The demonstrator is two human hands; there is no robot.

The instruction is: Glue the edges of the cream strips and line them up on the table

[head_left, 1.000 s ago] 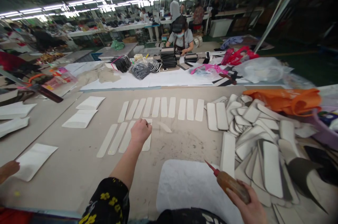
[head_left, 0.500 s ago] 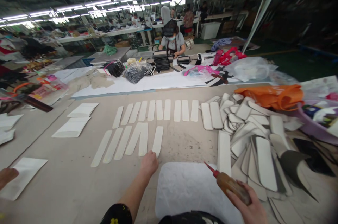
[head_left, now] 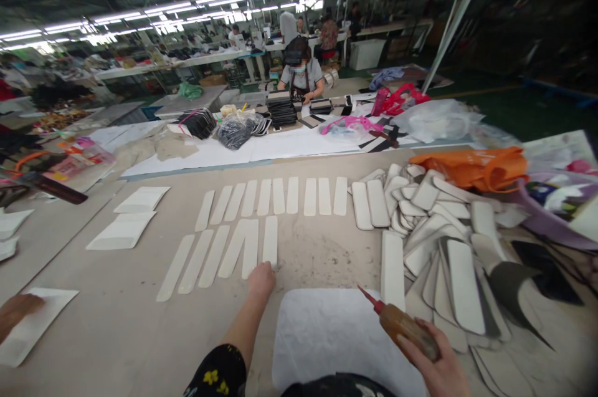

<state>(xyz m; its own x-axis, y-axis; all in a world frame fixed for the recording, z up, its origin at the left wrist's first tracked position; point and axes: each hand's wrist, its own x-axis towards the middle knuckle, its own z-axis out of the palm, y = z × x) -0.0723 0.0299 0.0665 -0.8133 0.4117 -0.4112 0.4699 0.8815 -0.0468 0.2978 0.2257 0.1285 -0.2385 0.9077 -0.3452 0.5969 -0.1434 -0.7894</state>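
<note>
My left hand is closed on the near end of a white strip, which lies at the right end of the lower row. Several similar strips rest to its left, and an upper row of strips lies farther back. In my right hand is a brown glue bottle with a red pointed nozzle, tilted toward the upper left. Its tip hangs above the back edge of a white rounded sheet in front of me.
At right lie a thick white stack, a heap of rounded pieces, an orange bag and a purple basin. Another person's hand touches a white piece at left. A co-worker sits across the table.
My left hand has shifted slightly left with the strip, which now lies straighter and nearer its neighbour. My right hand holds the bottle much as before. The other person's hand reaches farther over their piece.
</note>
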